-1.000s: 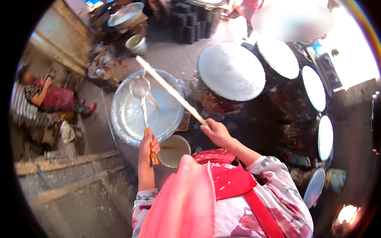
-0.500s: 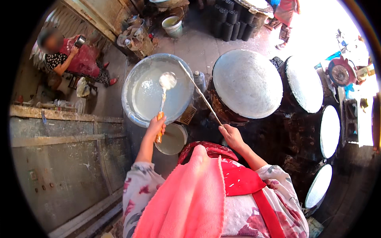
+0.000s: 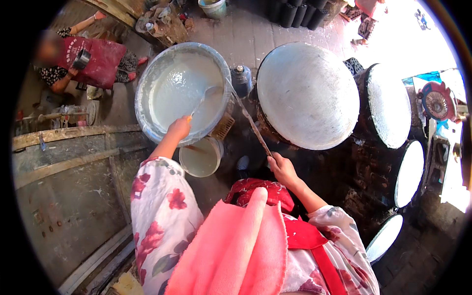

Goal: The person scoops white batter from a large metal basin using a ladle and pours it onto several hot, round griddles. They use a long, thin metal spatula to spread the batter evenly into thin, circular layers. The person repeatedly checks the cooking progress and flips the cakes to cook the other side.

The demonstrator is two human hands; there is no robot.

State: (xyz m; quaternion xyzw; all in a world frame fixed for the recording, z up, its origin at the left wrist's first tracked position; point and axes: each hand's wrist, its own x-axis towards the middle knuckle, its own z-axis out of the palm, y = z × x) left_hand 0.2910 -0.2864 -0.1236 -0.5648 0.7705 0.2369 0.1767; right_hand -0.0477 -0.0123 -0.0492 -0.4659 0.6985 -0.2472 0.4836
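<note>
My left hand [image 3: 178, 130] is closed round the handle of a ladle [image 3: 198, 105], whose bowl dips into pale, milky liquid at the right side of a large blue-grey tub [image 3: 143, 109]. In my right hand [image 3: 283, 169] is the near end of a long thin stick [image 3: 255, 130]. The stick slants up and left, its far end by the tub's right rim. Just right of it lies a large round griddle [image 3: 307, 96] with a whitish surface. Below the tub, a small bucket [image 3: 218, 162] holds cloudy liquid.
More round griddles [image 3: 388, 105] curve down the right side. A bottle [image 3: 241, 81] and a yellow crate [image 3: 223, 126] stand between tub and large griddle. At left, a co-worker in a red apron [image 3: 98, 61] holds a dark pot [image 3: 81, 59]. Black cylinders [image 3: 297, 12] stand at the back.
My left hand has brought the ladle down from above the tub into the liquid. My right hand keeps the stick, now nearer the tub's rim. The view has shifted; the co-worker has moved.
</note>
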